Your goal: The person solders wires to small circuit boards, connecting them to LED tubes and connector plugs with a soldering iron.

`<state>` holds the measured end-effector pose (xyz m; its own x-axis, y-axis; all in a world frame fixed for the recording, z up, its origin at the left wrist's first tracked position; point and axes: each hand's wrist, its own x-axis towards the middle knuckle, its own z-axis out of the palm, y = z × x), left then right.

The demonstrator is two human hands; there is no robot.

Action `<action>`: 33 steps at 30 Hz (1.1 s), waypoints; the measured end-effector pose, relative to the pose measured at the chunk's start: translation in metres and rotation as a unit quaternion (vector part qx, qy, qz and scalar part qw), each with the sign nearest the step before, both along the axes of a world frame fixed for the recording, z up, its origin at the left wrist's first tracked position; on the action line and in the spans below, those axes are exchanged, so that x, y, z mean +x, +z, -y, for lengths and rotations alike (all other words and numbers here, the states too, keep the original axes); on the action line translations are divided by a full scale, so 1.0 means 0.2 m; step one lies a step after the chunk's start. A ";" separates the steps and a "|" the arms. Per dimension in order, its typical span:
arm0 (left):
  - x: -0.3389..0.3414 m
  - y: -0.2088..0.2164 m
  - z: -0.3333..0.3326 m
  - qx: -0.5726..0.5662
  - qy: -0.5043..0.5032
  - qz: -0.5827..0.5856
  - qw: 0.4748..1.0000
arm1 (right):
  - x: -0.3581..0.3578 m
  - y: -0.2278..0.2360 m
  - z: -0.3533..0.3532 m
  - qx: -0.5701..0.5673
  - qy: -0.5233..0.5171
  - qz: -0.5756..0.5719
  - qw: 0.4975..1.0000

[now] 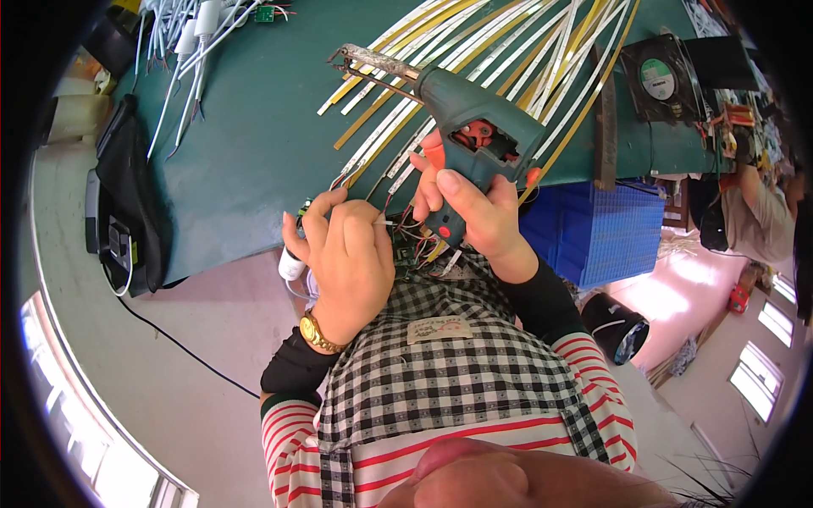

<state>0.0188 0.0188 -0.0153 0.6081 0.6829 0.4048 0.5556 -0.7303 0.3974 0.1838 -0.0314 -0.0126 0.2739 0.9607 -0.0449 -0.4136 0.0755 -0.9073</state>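
Green bench top (246,161) fills the upper part of the view, over a pale pink floor (203,356).

Right hand (474,216) is closed round the grip of a green soldering gun (474,135), index finger lying along the side of the body, the other fingers wrapped round the handle. Gun is lifted off the bench, tip (364,61) pointing up-left, grimy and grey, with a wire loop beside it. Orange and red parts show through an opening in the housing.

Left hand (343,262) is curled almost shut, fingertips pinched on thin wires (364,188) that run up to the strip ends. Gold watch (318,333) on that wrist. Between the two hands, just below the gun's handle, sits a tangle of red and black leads with a small board (415,250); can't tell how it's held.

LED strips (508,51), yellow and white, fan out across the bench behind the gun, near ends close to the left fingertips.

- White cables (190,51), bench top-left
- Black bag (127,195) hanging off the left bench edge, black cord trailing over the floor
- Black fan (660,78) at the right end of the bench
- Blue crate (593,229) under the bench's right side
- Another person (754,212) at far right, well apart
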 end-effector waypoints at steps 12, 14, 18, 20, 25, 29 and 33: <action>0.07 0.05 -0.11 -0.072 0.021 0.003 0.997 | 0.00 0.03 -0.01 -0.005 -0.026 -0.067 0.997; 0.07 0.05 -0.12 -0.073 0.016 0.011 0.997 | 0.00 0.03 0.00 -0.008 -0.029 -0.057 0.998; 0.06 0.04 -0.12 -0.066 0.010 0.028 0.997 | 0.01 0.02 0.01 0.007 -0.035 -0.057 0.998; 0.05 0.05 -0.12 -0.073 -0.007 0.036 0.997 | 0.00 0.02 0.04 0.025 -0.007 0.008 1.000; 0.03 0.09 -0.10 -0.058 -0.069 -0.009 0.996 | -0.04 0.08 0.05 0.000 0.023 -0.027 0.999; 0.03 0.07 -0.10 -0.062 -0.088 0.007 0.994 | -0.04 0.05 0.01 -0.026 0.028 -0.048 0.998; 0.03 0.06 -0.11 -0.072 -0.055 0.032 0.995 | 0.01 0.06 -0.04 -0.037 0.034 -0.122 0.991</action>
<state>0.0244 0.0416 -0.0041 0.6585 0.6671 0.3483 0.4449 -0.7184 0.5348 0.1861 -0.0244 -0.0007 0.1805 0.9681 -0.1737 -0.6234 -0.0240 -0.7815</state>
